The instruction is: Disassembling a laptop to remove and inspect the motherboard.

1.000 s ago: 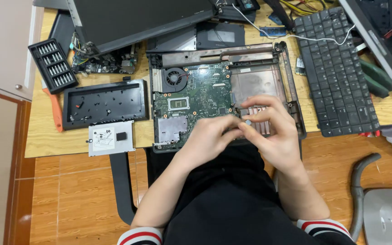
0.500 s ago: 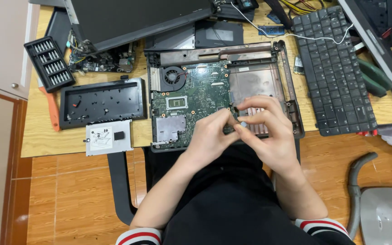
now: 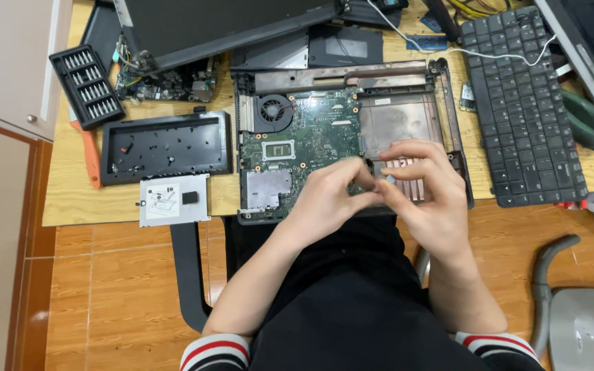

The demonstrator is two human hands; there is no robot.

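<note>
An opened laptop base (image 3: 448,103) lies on the wooden desk, showing its green motherboard (image 3: 314,134), a round fan (image 3: 273,110) and a silver shield plate (image 3: 267,189). Both my hands hover over the board's lower right part. My left hand (image 3: 328,199) comes in from the left, its fingertips pinched on a small dark part (image 3: 368,165). My right hand (image 3: 426,196) curls over from the right, with thumb and fingers meeting the same small part. Under my right fingers a ribbed copper-coloured piece (image 3: 410,185) shows. My palms hide the board's lower edge.
A detached black keyboard (image 3: 520,103) lies to the right, with green-handled tools (image 3: 586,117) beyond it. To the left are a black cover panel (image 3: 166,145), a silver drive caddy (image 3: 173,199), a screwdriver bit set (image 3: 87,86) and an orange tool (image 3: 91,163). The laptop lid (image 3: 228,20) lies behind.
My fingertips have drawn closer together around the small dark part and lifted slightly. Both hands stay over the same corner of the board.
</note>
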